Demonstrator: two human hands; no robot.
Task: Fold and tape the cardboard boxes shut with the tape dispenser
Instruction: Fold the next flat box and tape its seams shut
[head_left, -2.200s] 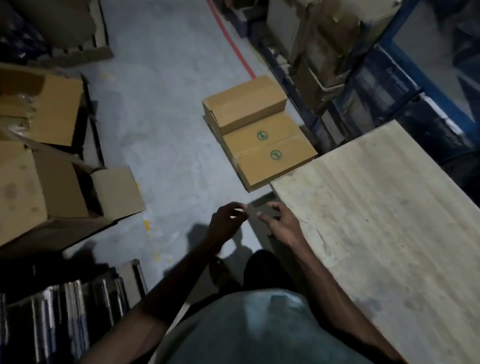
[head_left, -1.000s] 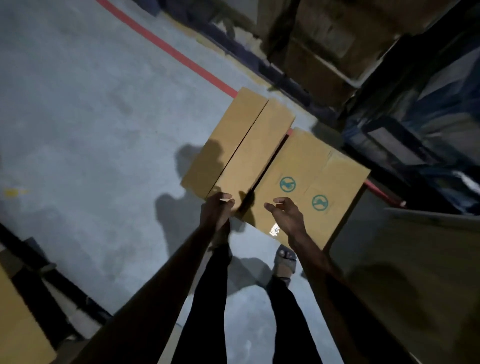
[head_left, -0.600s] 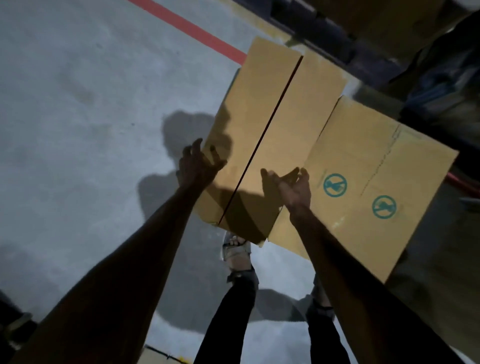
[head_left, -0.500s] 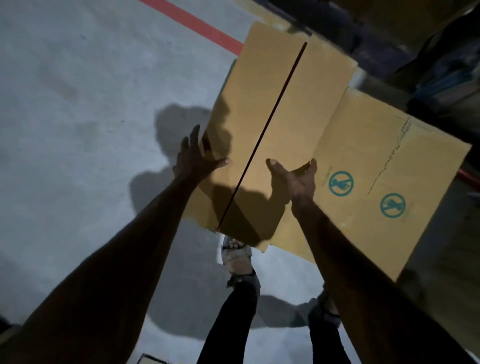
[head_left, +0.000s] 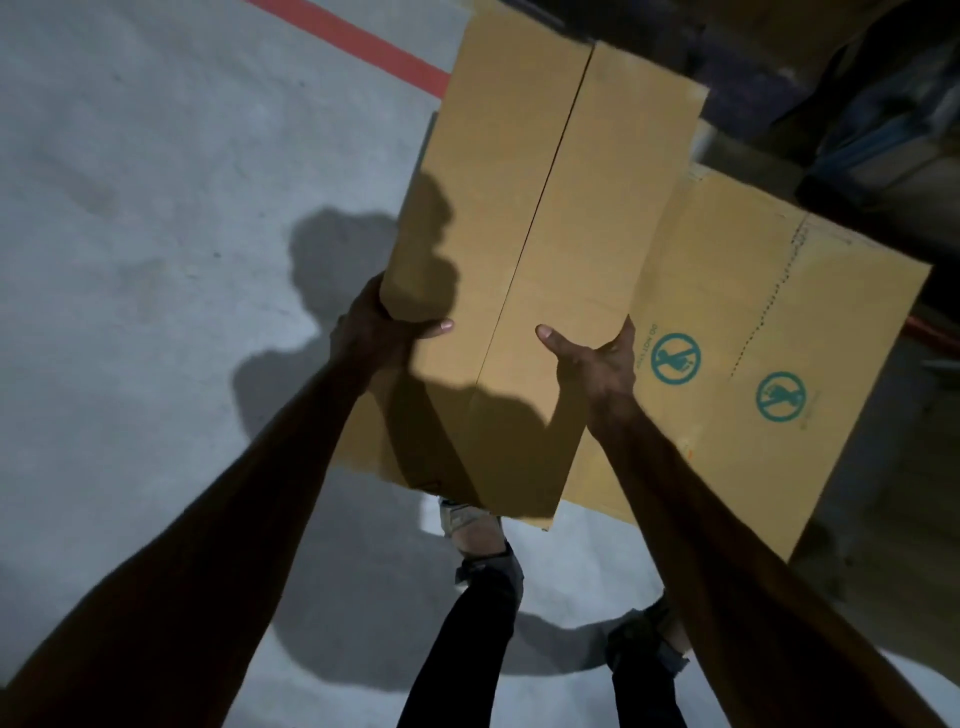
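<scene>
Cardboard fills the middle of my view: a plain box (head_left: 545, 208) that I hold between both hands, its long axis running away from me. My left hand (head_left: 374, 332) grips the box's left edge near the end closest to me. The fingers are curled round the side out of sight and the left thumb (head_left: 434, 328) lies flat on the top face. My right hand (head_left: 597, 358) grips the opposite edge the same way, with the right thumb (head_left: 553, 338) pointing inward across the top and the fingers wrapped down the right side.

The two top flaps are folded shut and meet along a dark seam (head_left: 540, 208) that runs the length of the box between my thumbs. No tape shows on that seam.

Just to the right, and partly covered by the box I hold, lies a second box (head_left: 753, 338) with two teal round symbols and a dashed line printed on its upper face. It rests on the grey floor (head_left: 156, 208).

The near end of the held box hides the toes of my left foot (head_left: 472, 530), which wears a sandal below a black trouser leg. My shadow falls across the floor and the near part of the cardboard. A red line (head_left: 358, 41) crosses the floor at the top, and dark shelving (head_left: 857, 104) stands at the upper right, too dim to make out.
</scene>
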